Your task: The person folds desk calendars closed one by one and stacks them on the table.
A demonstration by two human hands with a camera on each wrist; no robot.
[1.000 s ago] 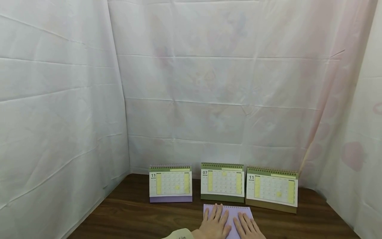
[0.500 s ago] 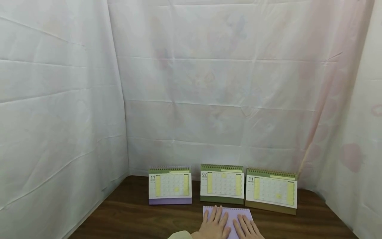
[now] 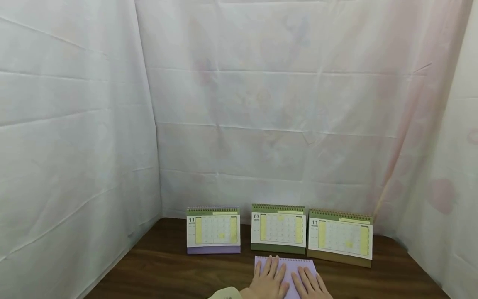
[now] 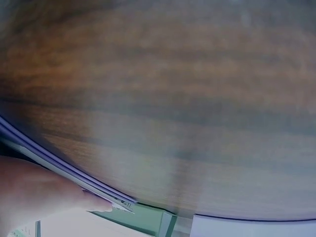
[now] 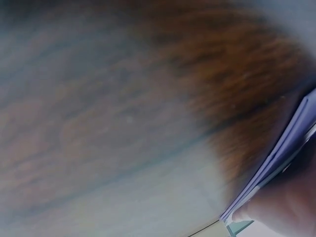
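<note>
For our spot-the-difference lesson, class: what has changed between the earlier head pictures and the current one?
Nothing visibly moved, and nothing was taken hold of or let go. The left hand and right hand still lie on the lilac pad, and the three calendars still stand behind it.

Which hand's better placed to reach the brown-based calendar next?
Probably the right hand: it lies nearer the brown-based calendar, while the left hand rests farther left on the flat-lying purple calendar.
</note>
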